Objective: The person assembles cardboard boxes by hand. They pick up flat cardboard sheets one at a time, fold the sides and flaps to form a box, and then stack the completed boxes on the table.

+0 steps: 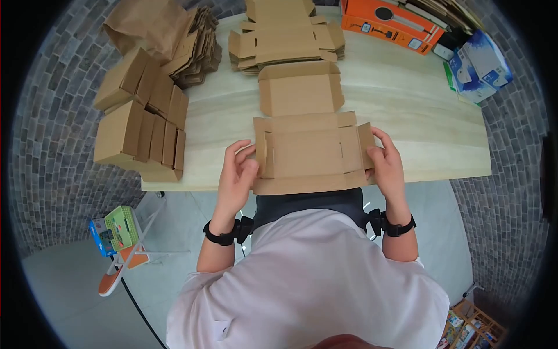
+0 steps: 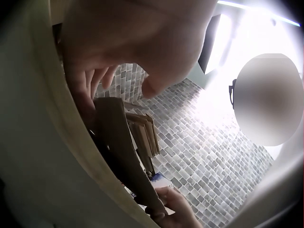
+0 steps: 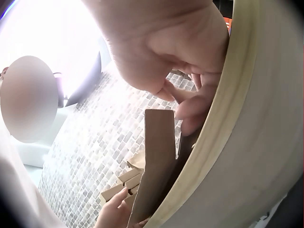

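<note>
While the lid (image 1: 301,96) lies open beyond the box (image 1: 307,152), side flaps (image 1: 364,139) rise, right hand (image 1: 389,170) pinching, left hand (image 1: 233,181) touching, thumb apart.

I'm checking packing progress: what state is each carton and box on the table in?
Front carton: open, side flaps raised.
Rear cartons: unfolded, stacked flat.
Left boxes: folded up, stacked, apparently closed.
Cardboard pile: flattened.
Orange box: looks closed.
Blue-and-white box: can't tell whether open.

Lanes either side of cardboard blank (image 1: 308,151); stacked boxes (image 1: 121,136) bound left, flattened cartons (image 1: 285,43) block far end.
</note>
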Demonstrator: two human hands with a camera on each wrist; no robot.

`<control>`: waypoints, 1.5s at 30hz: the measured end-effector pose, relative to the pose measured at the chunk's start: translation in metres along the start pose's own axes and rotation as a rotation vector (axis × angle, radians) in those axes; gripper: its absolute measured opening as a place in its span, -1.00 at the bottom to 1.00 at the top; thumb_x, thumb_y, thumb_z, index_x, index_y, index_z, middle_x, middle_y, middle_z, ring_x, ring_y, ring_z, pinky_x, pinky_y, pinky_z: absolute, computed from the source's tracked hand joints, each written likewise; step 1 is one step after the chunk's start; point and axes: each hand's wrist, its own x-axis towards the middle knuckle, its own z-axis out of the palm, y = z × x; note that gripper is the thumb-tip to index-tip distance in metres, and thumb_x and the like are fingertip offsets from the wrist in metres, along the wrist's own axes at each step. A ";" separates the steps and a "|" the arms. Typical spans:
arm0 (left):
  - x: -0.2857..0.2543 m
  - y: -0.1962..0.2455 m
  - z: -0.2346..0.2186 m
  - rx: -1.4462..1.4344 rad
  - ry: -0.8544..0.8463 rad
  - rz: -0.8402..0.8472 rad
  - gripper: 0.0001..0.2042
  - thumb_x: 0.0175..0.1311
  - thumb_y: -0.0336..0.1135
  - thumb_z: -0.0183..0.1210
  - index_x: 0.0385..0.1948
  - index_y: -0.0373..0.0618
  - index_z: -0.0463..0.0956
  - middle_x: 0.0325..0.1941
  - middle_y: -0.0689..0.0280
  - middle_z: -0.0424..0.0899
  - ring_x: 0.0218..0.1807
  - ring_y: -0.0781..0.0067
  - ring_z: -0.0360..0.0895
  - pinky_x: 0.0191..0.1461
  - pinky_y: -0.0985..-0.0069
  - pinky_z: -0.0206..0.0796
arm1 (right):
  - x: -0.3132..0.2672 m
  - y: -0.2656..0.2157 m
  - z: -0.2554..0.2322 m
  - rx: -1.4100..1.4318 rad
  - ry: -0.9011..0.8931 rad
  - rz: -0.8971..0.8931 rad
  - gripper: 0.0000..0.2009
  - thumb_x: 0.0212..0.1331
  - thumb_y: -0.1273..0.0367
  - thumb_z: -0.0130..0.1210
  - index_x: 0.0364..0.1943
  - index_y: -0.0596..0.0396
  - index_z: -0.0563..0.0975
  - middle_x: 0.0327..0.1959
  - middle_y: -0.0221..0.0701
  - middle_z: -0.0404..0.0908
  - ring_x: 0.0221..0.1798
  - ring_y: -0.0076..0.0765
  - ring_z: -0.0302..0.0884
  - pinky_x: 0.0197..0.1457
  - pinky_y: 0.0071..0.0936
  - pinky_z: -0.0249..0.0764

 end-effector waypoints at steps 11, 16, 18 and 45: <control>-0.026 0.026 -0.011 0.777 -0.265 0.377 -0.32 -0.10 -0.61 0.27 0.22 0.00 0.42 0.48 0.05 0.21 0.30 0.03 0.37 0.26 0.30 0.38 | -0.014 -0.006 -0.006 -0.134 -0.067 -0.063 -0.50 0.19 0.59 -0.07 0.28 0.07 0.44 -0.31 -0.40 0.59 -0.42 -0.62 0.52 -0.39 -0.59 0.51; -0.011 0.010 -0.018 1.019 -0.258 0.413 -0.49 -0.23 -0.47 0.44 -0.08 0.01 0.60 0.29 0.25 0.47 0.16 0.07 0.45 0.15 0.29 0.43 | -0.012 -0.009 -0.019 -0.233 -0.147 0.041 -0.57 0.17 0.57 0.04 0.17 0.09 0.52 -0.16 -0.34 0.58 -0.31 -0.58 0.55 -0.32 -0.54 0.53; -0.006 0.004 -0.022 0.913 -0.233 0.461 -0.54 -0.24 -0.47 0.43 -0.15 -0.03 0.60 0.14 0.34 0.57 0.07 0.12 0.47 0.06 0.28 0.44 | -0.012 -0.007 -0.024 -0.474 -0.205 -0.307 -0.53 0.12 0.56 0.10 0.19 0.04 0.50 -0.02 -0.33 0.54 -0.22 -0.48 0.55 -0.25 -0.50 0.53; -0.018 -0.010 -0.013 1.024 -0.215 0.661 -0.46 -0.22 0.04 0.51 -0.43 -0.13 0.38 -0.01 0.25 0.59 -0.04 0.03 0.44 0.00 0.22 0.39 | -0.025 -0.004 -0.009 -0.985 -0.133 -0.595 -0.53 -0.27 0.18 0.53 -0.31 -0.09 0.46 -0.32 -0.47 0.49 -0.33 -0.24 0.53 -0.39 -0.30 0.44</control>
